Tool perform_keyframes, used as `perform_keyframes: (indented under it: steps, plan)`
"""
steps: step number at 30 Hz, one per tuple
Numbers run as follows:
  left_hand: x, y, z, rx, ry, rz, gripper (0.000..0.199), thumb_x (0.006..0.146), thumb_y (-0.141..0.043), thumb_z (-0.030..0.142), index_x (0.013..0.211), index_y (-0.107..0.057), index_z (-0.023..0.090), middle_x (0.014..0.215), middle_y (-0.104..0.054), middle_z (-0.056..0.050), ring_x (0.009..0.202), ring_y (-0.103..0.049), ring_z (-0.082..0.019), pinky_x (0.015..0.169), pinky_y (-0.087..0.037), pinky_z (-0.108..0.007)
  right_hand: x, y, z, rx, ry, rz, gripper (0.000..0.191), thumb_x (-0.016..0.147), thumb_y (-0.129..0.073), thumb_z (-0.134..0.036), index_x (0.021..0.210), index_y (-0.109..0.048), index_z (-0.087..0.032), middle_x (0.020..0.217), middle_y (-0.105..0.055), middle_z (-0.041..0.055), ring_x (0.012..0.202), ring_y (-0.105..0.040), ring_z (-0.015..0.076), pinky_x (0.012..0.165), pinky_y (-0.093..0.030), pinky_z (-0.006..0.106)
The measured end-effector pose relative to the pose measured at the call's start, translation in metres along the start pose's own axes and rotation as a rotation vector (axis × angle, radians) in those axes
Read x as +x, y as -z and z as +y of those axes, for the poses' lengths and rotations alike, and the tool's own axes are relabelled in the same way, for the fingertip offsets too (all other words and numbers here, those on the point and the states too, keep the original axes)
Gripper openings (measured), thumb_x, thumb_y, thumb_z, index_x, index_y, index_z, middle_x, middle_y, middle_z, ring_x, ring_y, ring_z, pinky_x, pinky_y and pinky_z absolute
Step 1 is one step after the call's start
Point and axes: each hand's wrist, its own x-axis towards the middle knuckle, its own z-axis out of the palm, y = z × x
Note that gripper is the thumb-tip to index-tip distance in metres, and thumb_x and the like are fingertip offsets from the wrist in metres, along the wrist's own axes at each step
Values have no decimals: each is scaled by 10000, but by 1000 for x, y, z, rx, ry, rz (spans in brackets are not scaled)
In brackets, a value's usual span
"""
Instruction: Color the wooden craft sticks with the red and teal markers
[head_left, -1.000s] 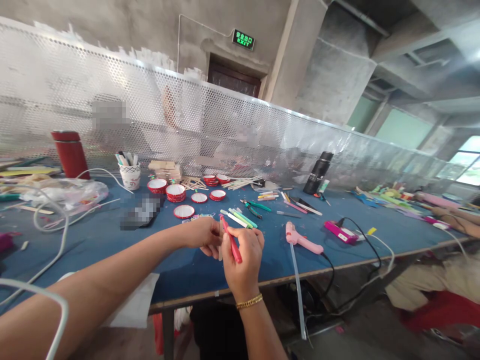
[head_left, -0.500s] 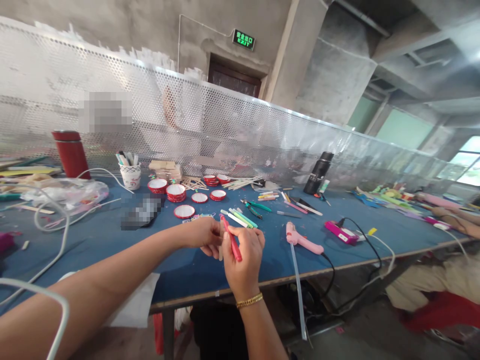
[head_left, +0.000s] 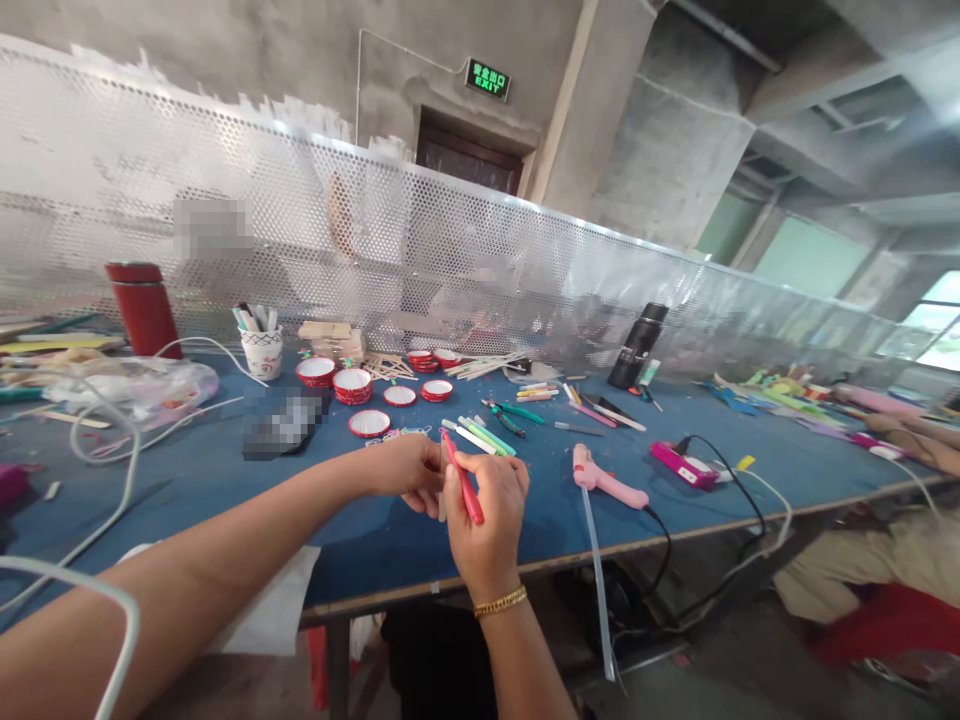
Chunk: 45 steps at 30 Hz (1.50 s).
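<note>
My right hand (head_left: 487,510) is closed around a red marker pen (head_left: 466,482), its tip end pointing up and away from me. Close beside it, my left hand (head_left: 409,468) pinches a thin pale stick (head_left: 442,508), mostly hidden by the fingers. The pen's far end is right by the left fingertips; whether it touches the stick I cannot tell. Just beyond the hands lie several white and green markers (head_left: 487,437) and some colourful paper clips (head_left: 405,433). Round red-rimmed white dishes (head_left: 369,424) stand behind the left hand, a few of them stacked.
A pink glue gun (head_left: 611,484) lies to the right, its clear glue stick hanging over the table edge (head_left: 517,573). Teal pliers (head_left: 517,412), a dark phone (head_left: 286,425), a cup of markers (head_left: 262,350) and a red flask (head_left: 146,310) surround the hands. A co-worker's arm (head_left: 911,445) rests far right.
Both hands keep almost the same place and grip, with the red marker still at the left fingertips. No object on the table has visibly moved.
</note>
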Motion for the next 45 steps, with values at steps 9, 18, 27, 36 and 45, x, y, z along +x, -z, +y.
perform_keyframes:
  steps: [9, 18, 27, 36, 45]
  plan:
    - [1, 0, 1, 5, 18, 2, 246, 746, -665, 395, 849, -694, 173, 758, -727, -51, 739, -701, -173, 715, -546, -278, -2, 2, -1, -7, -17, 26, 75, 909, -538, -233, 913, -608, -206, 817, -672, 8, 806, -614, 155, 977, -337, 397]
    - [3, 2, -5, 14, 28, 13, 210, 749, -624, 307, 881, -717, 172, 835, -740, -53, 740, -700, -166, 697, -556, -263, -1, 5, -4, 6, 0, -19, 76, 907, -528, -232, 904, -602, -214, 787, -660, -4, 805, -608, 154, 999, -315, 398]
    - [4, 2, -4, 13, 15, 14, 222, 724, -624, 278, 896, -728, 183, 858, -738, -36, 743, -697, -161, 697, -559, -256, 0, 4, -4, -6, -11, -41, 81, 906, -530, -234, 911, -609, -216, 791, -665, -7, 815, -604, 155, 992, -307, 389]
    - [2, 0, -2, 16, 10, -2, 181, 772, -621, 316, 849, -704, 174, 752, -726, -46, 732, -702, -164, 708, -557, -270, -1, 3, -3, -32, -32, 14, 89, 910, -529, -240, 908, -610, -205, 803, -673, 9, 806, -611, 160, 980, -330, 396]
    - [3, 1, -3, 29, 15, 23, 203, 745, -624, 298, 885, -722, 189, 788, -734, -31, 723, -700, -158, 702, -559, -254, -1, 4, -4, -2, -10, -23, 83, 908, -531, -239, 906, -610, -216, 792, -661, -2, 808, -608, 155, 997, -313, 398]
